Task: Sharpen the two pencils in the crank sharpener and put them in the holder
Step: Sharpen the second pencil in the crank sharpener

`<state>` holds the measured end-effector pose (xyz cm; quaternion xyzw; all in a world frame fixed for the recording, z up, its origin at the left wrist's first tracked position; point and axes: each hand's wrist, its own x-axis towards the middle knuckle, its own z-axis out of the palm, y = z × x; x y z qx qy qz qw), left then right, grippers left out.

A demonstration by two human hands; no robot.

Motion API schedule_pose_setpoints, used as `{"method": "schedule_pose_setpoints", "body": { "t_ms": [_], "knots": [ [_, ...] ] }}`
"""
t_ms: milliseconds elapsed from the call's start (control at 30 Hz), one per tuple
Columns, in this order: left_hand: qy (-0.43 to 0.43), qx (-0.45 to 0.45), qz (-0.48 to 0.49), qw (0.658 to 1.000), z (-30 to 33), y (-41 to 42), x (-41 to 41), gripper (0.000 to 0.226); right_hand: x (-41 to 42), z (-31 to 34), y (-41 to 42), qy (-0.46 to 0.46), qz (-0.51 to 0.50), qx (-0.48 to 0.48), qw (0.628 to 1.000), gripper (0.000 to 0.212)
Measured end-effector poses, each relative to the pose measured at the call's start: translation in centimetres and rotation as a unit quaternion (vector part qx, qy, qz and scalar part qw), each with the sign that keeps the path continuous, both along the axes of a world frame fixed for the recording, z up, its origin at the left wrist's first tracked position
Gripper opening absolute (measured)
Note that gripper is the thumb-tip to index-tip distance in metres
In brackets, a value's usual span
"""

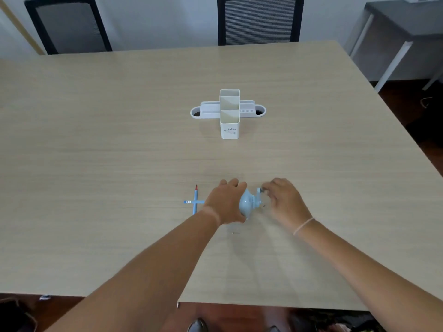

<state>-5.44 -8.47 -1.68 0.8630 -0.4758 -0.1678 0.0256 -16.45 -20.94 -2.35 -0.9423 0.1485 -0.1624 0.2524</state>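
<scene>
A pale blue crank sharpener sits on the wooden table near its front. My left hand wraps around the sharpener's body from the left. My right hand pinches the crank handle on the sharpener's right side. Two blue pencils lie crossed just left of my left hand: one pencil points away from me with a sharpened tip, the other pencil runs sideways and goes under my hand. A white holder with tall open compartments stands further back at the centre.
Two black mesh chairs stand beyond the table's far edge. A grey side table is at the back right. Small shavings lie on the tabletop near the sharpener. The table's front edge runs just under my forearms.
</scene>
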Motion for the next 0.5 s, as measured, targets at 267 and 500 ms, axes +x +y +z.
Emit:
{"method": "schedule_pose_setpoints", "body": {
  "t_ms": [267,500],
  "knots": [
    [0.000,-0.004,0.008,1.000,0.0,-0.1,-0.2,0.062,1.8,-3.9,-0.4,0.188,-0.029,0.027,0.981,0.018],
    [0.000,0.002,0.007,1.000,0.2,0.0,-0.2,0.065,-3.3,-3.3,2.3,0.117,-0.001,0.069,0.991,0.020]
  ]
}}
